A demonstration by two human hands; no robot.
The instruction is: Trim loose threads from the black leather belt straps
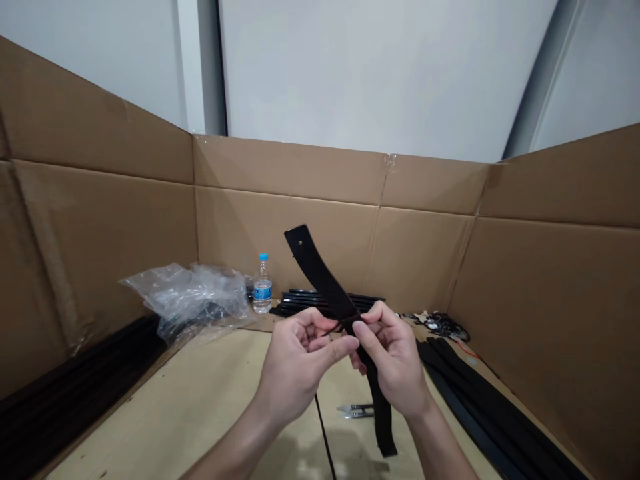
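A black strap (pixel 323 277) with a small hole near its upper end rises at a slant above both hands, and its lower part hangs down toward the table. My left hand (pixel 305 357) pinches a thin black cord at the strap's left edge. The cord (pixel 324 430) also shows below that hand, running down to the bottom of the view. My right hand (pixel 393 353) is closed on the strap at its middle, thumb in front. Small snips (pixel 356 411) lie on the table, partly behind the strap's lower part.
Cardboard walls (pixel 300 227) surround the pale table (pixel 210 400). Clear plastic bags (pixel 195 297), a water bottle (pixel 263 287) and black strips (pixel 300 303) lie or stand at the back. Dark strips (pixel 90 373) line the left, black straps (pixel 480 393) the right, with tangled cords (pixel 447 325) behind.
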